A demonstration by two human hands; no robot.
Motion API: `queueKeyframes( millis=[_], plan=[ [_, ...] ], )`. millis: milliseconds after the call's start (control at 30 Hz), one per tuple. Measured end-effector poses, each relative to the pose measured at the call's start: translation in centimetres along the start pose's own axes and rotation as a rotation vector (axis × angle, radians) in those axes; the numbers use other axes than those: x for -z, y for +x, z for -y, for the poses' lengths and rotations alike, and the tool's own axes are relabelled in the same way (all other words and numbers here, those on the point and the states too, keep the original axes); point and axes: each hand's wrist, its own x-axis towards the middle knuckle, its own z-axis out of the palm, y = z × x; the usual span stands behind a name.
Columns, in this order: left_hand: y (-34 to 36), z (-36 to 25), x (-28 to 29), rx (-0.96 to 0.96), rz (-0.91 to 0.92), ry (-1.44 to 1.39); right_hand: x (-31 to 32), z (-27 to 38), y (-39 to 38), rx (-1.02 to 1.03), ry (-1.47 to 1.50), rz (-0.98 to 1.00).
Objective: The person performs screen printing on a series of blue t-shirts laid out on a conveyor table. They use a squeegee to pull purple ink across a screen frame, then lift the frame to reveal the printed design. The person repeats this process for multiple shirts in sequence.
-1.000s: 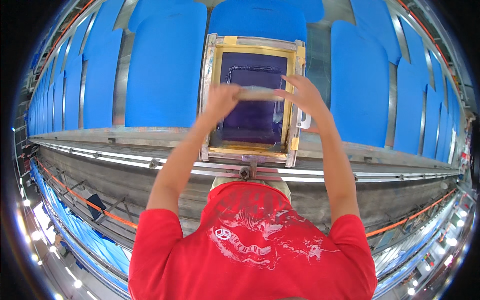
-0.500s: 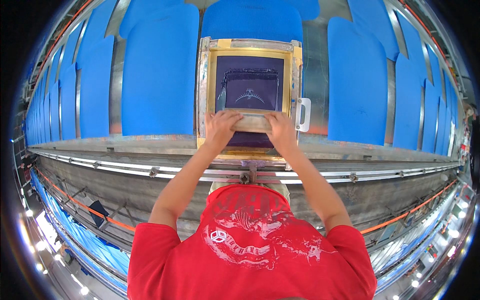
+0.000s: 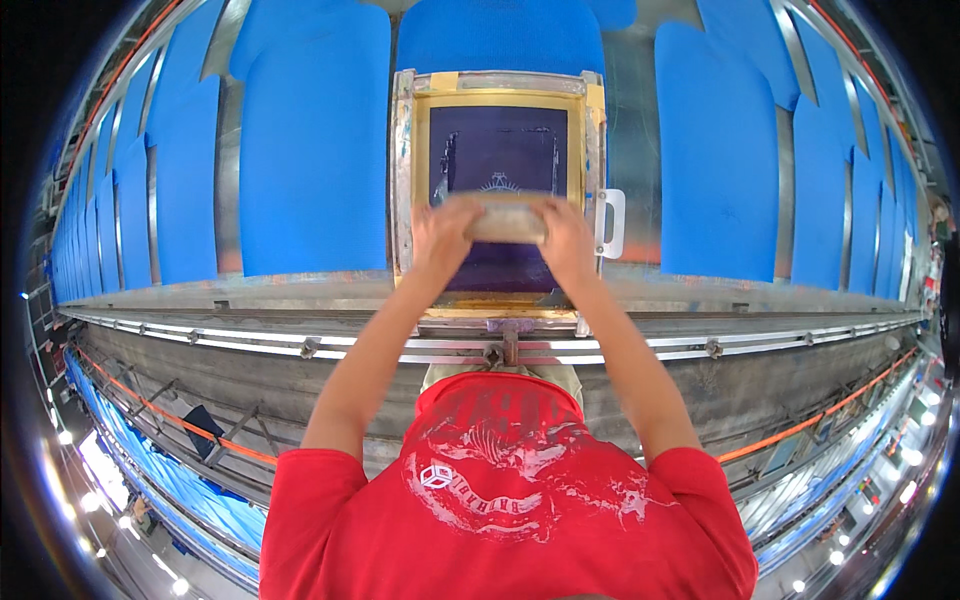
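Note:
A printing screen (image 3: 497, 140) with a dark mesh and a yellow-taped metal frame lies on the long table ahead of me. Across its middle sits a pale wooden squeegee (image 3: 505, 220), blurred by motion. My left hand (image 3: 442, 232) grips its left end and my right hand (image 3: 565, 235) grips its right end, both arms stretched forward over the table rail. A faint white design shows on the mesh just beyond the squeegee. The lower part of the mesh is hidden behind my hands.
Blue shirt-shaped panels (image 3: 315, 140) lie side by side along the table, left and right of the screen (image 3: 715, 150). A white handle (image 3: 612, 222) juts from the frame's right side. Metal rails (image 3: 300, 345) run along the table's near edge.
Both hands came together on the squeegee and drew it toward me down the screen; it now sits at mid-mesh, leaving the white design uncovered above it.

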Motion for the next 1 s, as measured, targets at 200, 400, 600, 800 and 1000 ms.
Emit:
queueKeyframes(
  millis=[200,400,600,800,1000],
  plan=[
    [3.6,1.0,2.2,-0.012,0.077,-0.081,2.6,-0.1,4.8,0.033,-0.121,0.171],
    [11.4,2.5,1.0,-0.005,0.037,-0.083,1.8,-1.8,11.2,0.053,-0.074,-0.008],
    [-1.7,-0.6,-0.2,-0.010,0.088,0.003,0.1,-0.1,-2.6,0.046,-0.034,-0.026],
    [-4.7,-1.8,1.7,-0.038,0.058,-0.081,5.5,-2.3,-2.4,-0.040,0.187,-0.068],
    [-5.8,-2.1,0.8,-0.056,-0.002,-0.071,4.5,-9.3,1.5,-0.577,0.287,-0.150]
  ],
)
